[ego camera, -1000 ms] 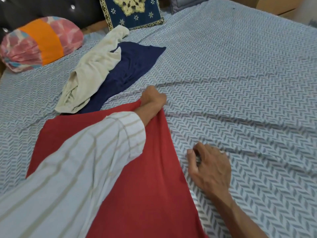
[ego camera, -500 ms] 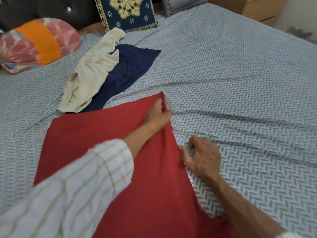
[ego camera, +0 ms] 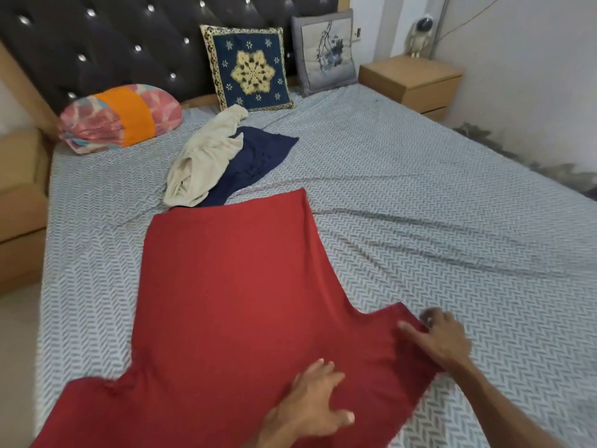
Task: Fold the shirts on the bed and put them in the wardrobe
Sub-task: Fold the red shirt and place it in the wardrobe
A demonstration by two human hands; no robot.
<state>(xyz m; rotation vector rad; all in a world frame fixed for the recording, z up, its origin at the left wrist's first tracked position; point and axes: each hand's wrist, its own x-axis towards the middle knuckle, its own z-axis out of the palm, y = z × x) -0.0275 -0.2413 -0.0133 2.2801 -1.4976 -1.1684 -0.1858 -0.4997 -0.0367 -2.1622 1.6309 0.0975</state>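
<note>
A: Where's the red shirt (ego camera: pixel 232 302)?

B: Spread flat on the bed (ego camera: pixel 452 221), toward the near edge. Hem points at the headboard, sleeves fan out near the person.

A: Hands?

B: Left hand (ego camera: pixel 310 405) rests on the cloth low in the middle, fingers spread and straight, pressing, gripping nothing. Right hand (ego camera: pixel 442 341) is at the end of the right sleeve (ego camera: pixel 397 350); fingers look bent over its edge, but it's motion-blurred, so can't say if it's a pinch or just a touch.

A: How will it handle?

B: My read: light, soft, limp knit. No stiffness, it'll sag and wrinkle wherever unsupported, and may drag on the patterned sheet.

A: Where to grab?

B: Sleeve cuff or shoulder seam, pinch at the edge, and pin the body flat with the other palm so it doesn't slide while the sleeve goes over.

A: Others?

B: Cream shirt (ego camera: pixel 203 160) crumpled on top of a navy shirt (ego camera: pixel 255 163), further up toward the headboard, navy one just touching the red hem. Both unfolded. Same floppy feel, I'd guess.
</note>
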